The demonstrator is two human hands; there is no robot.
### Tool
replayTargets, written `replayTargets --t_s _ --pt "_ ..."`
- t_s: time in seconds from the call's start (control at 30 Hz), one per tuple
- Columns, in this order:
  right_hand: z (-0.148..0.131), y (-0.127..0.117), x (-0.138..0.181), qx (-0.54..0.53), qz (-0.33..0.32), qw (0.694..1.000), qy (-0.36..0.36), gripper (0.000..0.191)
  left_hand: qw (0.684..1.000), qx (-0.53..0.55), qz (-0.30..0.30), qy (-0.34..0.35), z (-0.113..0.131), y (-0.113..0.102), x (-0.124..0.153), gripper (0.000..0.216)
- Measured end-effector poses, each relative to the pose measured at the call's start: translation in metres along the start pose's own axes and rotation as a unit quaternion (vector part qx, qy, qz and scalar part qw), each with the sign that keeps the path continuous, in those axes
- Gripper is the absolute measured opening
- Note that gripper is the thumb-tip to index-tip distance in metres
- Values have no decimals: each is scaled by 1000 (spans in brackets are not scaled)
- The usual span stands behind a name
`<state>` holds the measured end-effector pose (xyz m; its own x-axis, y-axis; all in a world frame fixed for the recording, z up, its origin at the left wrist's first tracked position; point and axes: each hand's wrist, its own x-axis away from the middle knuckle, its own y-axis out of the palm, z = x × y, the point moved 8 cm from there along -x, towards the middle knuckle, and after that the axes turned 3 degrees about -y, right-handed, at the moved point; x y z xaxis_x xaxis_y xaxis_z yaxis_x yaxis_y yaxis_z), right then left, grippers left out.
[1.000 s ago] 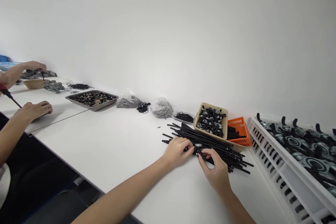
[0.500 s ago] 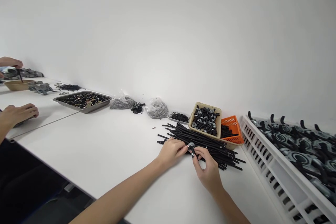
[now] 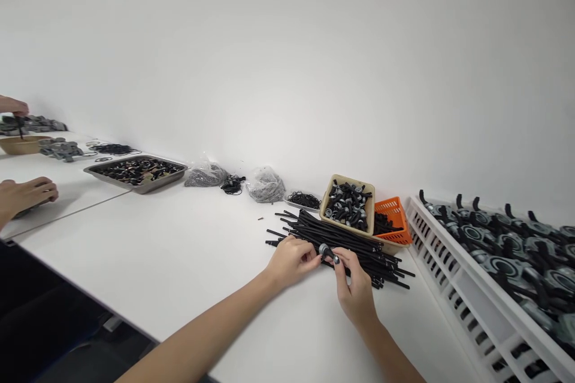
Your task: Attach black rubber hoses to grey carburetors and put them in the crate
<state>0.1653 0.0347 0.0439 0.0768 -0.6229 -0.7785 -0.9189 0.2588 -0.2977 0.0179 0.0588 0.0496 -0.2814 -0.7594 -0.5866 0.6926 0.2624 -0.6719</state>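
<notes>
Between my hands is a small part with a round grey cap and a black stem (image 3: 324, 249), held just above the table's near side. My right hand (image 3: 354, 287) pinches the stem between thumb and fingers. From the other side, my left hand (image 3: 291, 260) has its thumb and fingertips closed at the grey cap; the exact contact is partly hidden. Behind both hands lies a loose pile of long black rods (image 3: 314, 227). A beige basket (image 3: 372, 215) of similar grey-capped parts stands behind the rods.
An orange basket (image 3: 404, 221) with black pieces adjoins the beige one. At right runs a white slatted crate (image 3: 476, 293) of metal fittings. Along the wall are clear bags (image 3: 266, 184) and a metal tray (image 3: 162, 181) of small parts. Other people's hands (image 3: 29, 197) work at left.
The part has turned in my fingers: its stem pointed mostly down and now slants to the right. My hands stay in nearly the same place, while the view has shifted slightly.
</notes>
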Motion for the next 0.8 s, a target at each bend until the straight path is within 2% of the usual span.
replayTargets --t_s 0.13,0.27,0.43,0.63,0.8 --pt "4 1 0 -15 -1 1000 26 25 1000 19 5 -14 3 -2 0 7" --pt "8 2 0 -32 7 998 59 28 999 26 16 10 9 -5 0 22" --pt "18 5 -1 -50 -22 994 99 30 999 9 4 41 11 -2 2 15" --pt "16 8 -2 -24 -49 994 90 28 999 10 43 22 7 -12 1 15" --pt "8 5 -4 18 -37 998 55 26 999 -2 38 24 5 -11 0 20"
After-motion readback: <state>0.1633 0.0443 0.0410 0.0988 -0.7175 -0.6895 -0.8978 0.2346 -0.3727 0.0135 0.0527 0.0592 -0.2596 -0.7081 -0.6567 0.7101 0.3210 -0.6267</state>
